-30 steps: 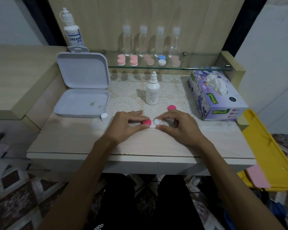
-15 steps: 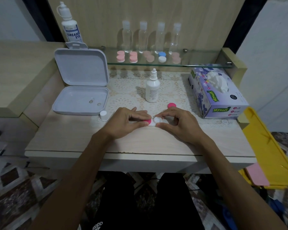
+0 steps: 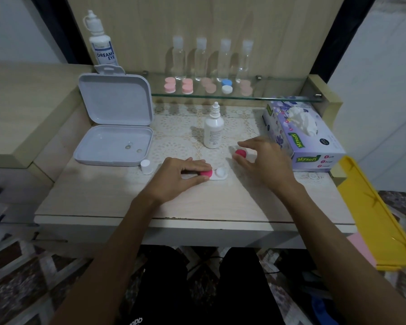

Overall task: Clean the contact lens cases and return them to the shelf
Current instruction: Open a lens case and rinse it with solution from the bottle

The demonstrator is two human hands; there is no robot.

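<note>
A white contact lens case [image 3: 220,175] lies on the table's middle, its left well capped in pink and its right well uncapped. My left hand [image 3: 181,175] pinches the pink cap [image 3: 206,173] on that case. My right hand [image 3: 263,160] is off to the right, with thumb and fingers curled around a loose pink cap [image 3: 241,153] on the table. Several more lens cases [image 3: 208,86], pink, peach and one blue-and-white, sit on the glass shelf [image 3: 279,97] behind.
A white solution bottle [image 3: 213,130] stands just behind the case, its small cap [image 3: 145,165] to the left. An open grey box [image 3: 114,134] is at left, a tissue box [image 3: 302,139] at right, a yellow tray [image 3: 375,207] beyond the table's right edge.
My right hand has left the case's uncapped well and moved back and right to the loose pink cap. My left hand stays on the capped side.
</note>
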